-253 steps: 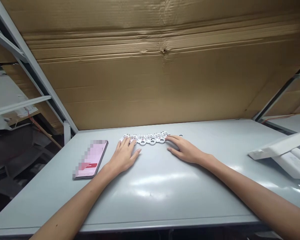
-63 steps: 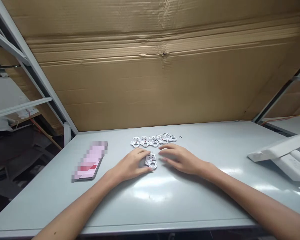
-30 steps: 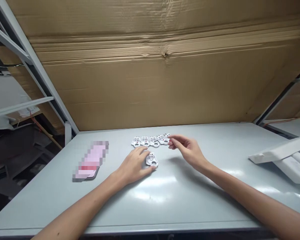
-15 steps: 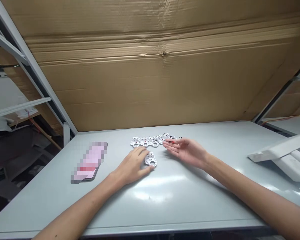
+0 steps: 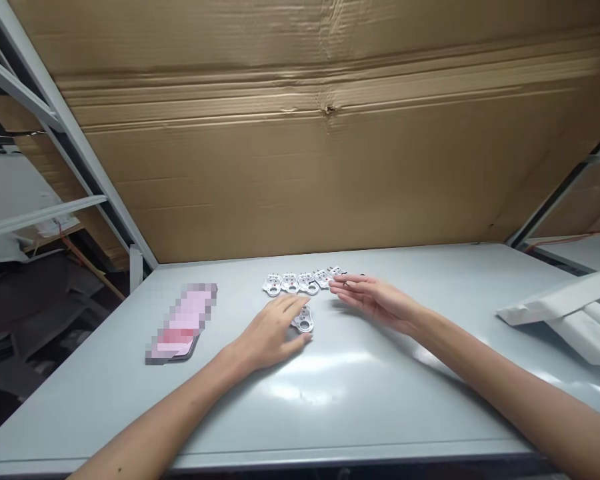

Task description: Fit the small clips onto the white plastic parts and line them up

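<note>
A white plastic part (image 5: 305,321) with a round hole lies on the grey table in the middle. My left hand (image 5: 275,330) curves around its left side, fingers above it and thumb below, spread apart; the fingers cover part of its upper edge. To the right and farther back is my right hand (image 5: 375,300), palm turned inward and fingers stretched together. A small dark piece (image 5: 345,285), too small to name, shows at its pinched thumb and fingertips. Behind the hands stands a row of several similar white plastic parts (image 5: 290,283), the right end partly hidden by my right hand.
A pink phone-shaped object (image 5: 183,320), blurred out, lies on the table (image 5: 300,413) at left. White foam-like pieces (image 5: 575,307) rest at the right. A cardboard sheet (image 5: 300,167) rises behind the table, between grey metal frame bars (image 5: 87,153).
My left fingers have moved over the upper edge of the white part. My right hand has turned, its palm less upward, and the red bit at its fingertips no longer shows.
</note>
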Motion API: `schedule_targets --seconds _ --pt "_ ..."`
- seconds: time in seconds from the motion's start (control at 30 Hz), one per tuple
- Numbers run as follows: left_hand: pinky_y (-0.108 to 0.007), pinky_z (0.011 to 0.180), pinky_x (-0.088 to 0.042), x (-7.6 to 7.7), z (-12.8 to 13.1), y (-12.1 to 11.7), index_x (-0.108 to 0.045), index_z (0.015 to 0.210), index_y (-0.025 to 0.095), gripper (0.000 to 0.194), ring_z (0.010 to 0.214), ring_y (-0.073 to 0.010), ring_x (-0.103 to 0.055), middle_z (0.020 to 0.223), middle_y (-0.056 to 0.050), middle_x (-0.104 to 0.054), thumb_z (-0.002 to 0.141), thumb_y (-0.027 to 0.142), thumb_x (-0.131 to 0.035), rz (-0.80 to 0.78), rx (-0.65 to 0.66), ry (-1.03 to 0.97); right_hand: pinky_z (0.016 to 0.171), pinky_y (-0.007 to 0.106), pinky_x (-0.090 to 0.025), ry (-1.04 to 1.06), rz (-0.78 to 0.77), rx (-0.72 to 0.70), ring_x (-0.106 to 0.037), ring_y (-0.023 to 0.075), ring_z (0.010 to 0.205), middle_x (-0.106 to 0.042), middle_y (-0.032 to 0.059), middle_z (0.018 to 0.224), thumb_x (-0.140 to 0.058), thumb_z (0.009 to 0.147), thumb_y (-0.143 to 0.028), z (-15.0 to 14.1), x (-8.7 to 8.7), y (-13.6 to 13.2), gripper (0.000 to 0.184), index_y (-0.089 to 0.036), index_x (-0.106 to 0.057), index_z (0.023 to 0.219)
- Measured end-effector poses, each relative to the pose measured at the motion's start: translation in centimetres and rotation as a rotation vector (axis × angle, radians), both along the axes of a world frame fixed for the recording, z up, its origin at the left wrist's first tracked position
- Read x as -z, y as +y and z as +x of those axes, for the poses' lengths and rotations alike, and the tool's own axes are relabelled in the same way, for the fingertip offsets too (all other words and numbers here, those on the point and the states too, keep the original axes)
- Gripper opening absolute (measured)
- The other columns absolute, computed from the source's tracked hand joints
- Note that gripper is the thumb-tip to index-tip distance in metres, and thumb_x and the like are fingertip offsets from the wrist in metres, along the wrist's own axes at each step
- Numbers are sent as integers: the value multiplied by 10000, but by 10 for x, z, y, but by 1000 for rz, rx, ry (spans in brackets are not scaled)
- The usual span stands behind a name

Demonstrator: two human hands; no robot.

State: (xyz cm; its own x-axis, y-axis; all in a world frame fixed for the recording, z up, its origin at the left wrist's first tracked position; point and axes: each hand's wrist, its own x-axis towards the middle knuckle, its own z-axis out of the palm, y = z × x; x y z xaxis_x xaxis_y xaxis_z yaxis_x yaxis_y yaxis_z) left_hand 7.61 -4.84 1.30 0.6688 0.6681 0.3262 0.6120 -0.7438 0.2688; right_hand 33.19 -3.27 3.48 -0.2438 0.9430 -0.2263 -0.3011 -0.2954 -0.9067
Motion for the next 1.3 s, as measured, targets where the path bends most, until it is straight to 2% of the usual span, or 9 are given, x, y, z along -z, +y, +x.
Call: schedule_targets --seconds 0.13,0.27,0.33,0.47,0.67,0.83,0.93,1.1,1.3 --pt "-420 1036 -451 -1 -2 2 -527 1341 208 457 1222 -264 -538 1317 -96 -594 899 289 -610 -28 -6 -10 1006 390 -522 -301 262 62 -685 216 1067 -707 93 1185 -559 932 -272 20 -1 10 261 -208 -634 1174" --pt "-421 1016 -460 -10 -12 6 -552 1319 208 449 1203 -268 -544 1290 -103 -602 880 289 -600 7 -41 -10 923 484 -517 -972 605 199 -673 291 1041 -727 97 1110 -518 926 -329 49 13 29 349 -232 -593 1252" --pt "-431 1035 -443 -17 -19 10 -556 1315 201 448 1211 -273 -539 1295 -110 -597 875 286 -567 59 -86 -1 890 494 -508 -1245 656 226 -669 320 1025 -722 110 1122 -507 908 -324 60 24 36 374 -228 -599 1258" --pt "-433 1027 -445 -27 -37 22 -551 1314 187 469 1192 -288 -551 1284 -106 -606 859 293 -518 120 -242 22 830 422 -516 -1402 647 170 -676 297 1001 -721 90 1148 -476 903 -332 66 39 43 381 -236 -602 1249" --pt "-456 1018 -444 -22 -57 35 -487 1375 133 558 1225 -322 -528 1305 -145 -594 839 287 -486 51 -455 176 787 400 -513 -1470 613 191 -669 299 1012 -716 75 1168 -489 890 -361 58 41 41 338 -235 -649 1159" --pt "-442 1042 -432 -14 -60 38 -453 1405 141 535 1274 -304 -503 1366 -132 -562 889 282 -430 0 -413 215 841 437 -507 -1468 662 207 -645 323 1063 -702 96 1188 -505 887 -343 53 37 35 338 -218 -650 1165" --pt "-434 1086 -398 -10 -62 40 -427 1424 154 506 1319 -276 -475 1421 -121 -520 932 259 -372 -17 -348 195 902 472 -494 -1355 802 183 -644 317 1061 -702 106 1179 -502 900 -313 40 33 25 319 -216 -660 1160" --pt "-438 1169 -277 -2 -62 47 -321 1495 136 548 1444 -263 -297 1551 -128 -348 958 242 -326 -97 -334 193 965 484 -480 -1025 1113 -93 -626 277 1099 -697 72 1176 -528 929 -317 2 25 1 284 -284 -661 1177" --pt "-526 1174 -187 1 -44 54 -299 1500 112 636 1483 -332 -131 1586 -185 -242 944 386 -440 -33 -310 177 1026 477 -443 -942 1180 -411 -585 291 1193 -663 105 1259 -559 927 -329 -19 27 -8 293 -256 -671 1187"
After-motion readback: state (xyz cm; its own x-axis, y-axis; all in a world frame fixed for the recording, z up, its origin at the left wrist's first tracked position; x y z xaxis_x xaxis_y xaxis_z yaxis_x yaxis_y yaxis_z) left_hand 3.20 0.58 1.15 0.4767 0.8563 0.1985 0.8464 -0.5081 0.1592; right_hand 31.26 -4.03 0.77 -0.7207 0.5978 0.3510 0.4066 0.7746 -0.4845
